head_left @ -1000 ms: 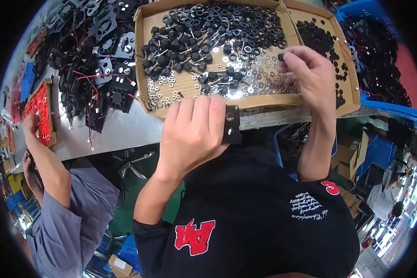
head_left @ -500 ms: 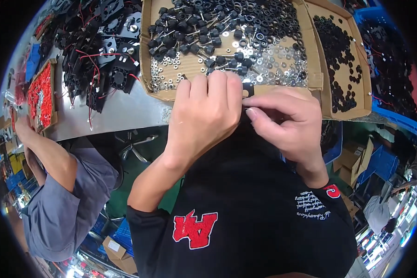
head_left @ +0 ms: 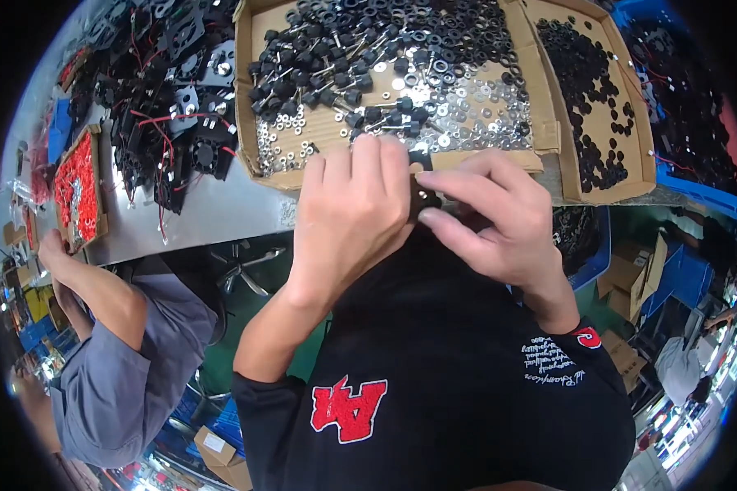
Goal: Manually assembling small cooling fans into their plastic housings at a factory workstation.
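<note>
My left hand [head_left: 348, 196] is closed, back of the hand up, around a small black part [head_left: 418, 198] that it mostly hides. A dark edge of the part shows beyond the knuckles, and a small shiny spot sits on its side. My right hand [head_left: 499, 209] has thumb and forefinger on either side of that same part, gripping it from the right. Just beyond both hands lies a shallow cardboard tray [head_left: 327, 131] holding black-headed knob screws [head_left: 319, 61], black rings [head_left: 458, 33], metal washers [head_left: 475, 106] and small nuts [head_left: 278, 135].
At right stands another cardboard tray [head_left: 577, 184] with black discs, beside a blue crate [head_left: 700, 196]. Black fans with red wires [head_left: 209, 155] cover the metal table [head_left: 131, 233] at left. A co-worker's arm [head_left: 106, 290] reaches a box of red parts [head_left: 78, 184].
My right thumb and forefinger have spread apart around the black part, which shows more between them. Both hands have shifted slightly left, and the trays sit a little further left in view.
</note>
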Available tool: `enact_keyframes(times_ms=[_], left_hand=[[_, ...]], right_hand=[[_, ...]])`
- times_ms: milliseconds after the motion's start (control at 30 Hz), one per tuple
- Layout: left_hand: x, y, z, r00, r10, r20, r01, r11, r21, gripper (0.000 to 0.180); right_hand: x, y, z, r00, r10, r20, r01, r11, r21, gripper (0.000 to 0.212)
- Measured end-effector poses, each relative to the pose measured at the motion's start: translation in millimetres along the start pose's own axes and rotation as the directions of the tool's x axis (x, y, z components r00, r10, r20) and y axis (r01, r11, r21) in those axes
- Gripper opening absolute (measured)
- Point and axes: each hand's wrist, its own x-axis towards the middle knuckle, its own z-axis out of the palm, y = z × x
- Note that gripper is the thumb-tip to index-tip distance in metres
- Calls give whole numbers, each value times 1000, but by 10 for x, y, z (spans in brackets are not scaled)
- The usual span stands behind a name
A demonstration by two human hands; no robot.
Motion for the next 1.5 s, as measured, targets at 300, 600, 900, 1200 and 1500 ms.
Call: enact_keyframes(times_ms=[300, 600, 900, 1200, 1500], left_hand=[[-62, -131, -98, 996, 28, -84, -32, 999, -41, 42], [179, -325, 22, 986, 83, -147, -76, 996, 56, 47], [94, -271, 274, 988, 59, -144, -60, 998, -4, 39], [85, -260, 265, 997, 14, -80, -20, 997, -75, 47], [129, -273, 158, 999, 27, -46, -28, 1000, -5, 50]], right_hand=[[450, 642, -309, 969, 163, -186, -222, 904, -365, 20], [624, 700, -446, 852, 522, 48, -488, 822, -293, 18], [558, 688, -410, 923, 378, 78, -294, 821, -489, 16], [394, 673, -472, 866, 476, -153, -486, 874, -28, 23], [318, 144, -346, 817, 566, 110, -562, 741, 368, 23]])
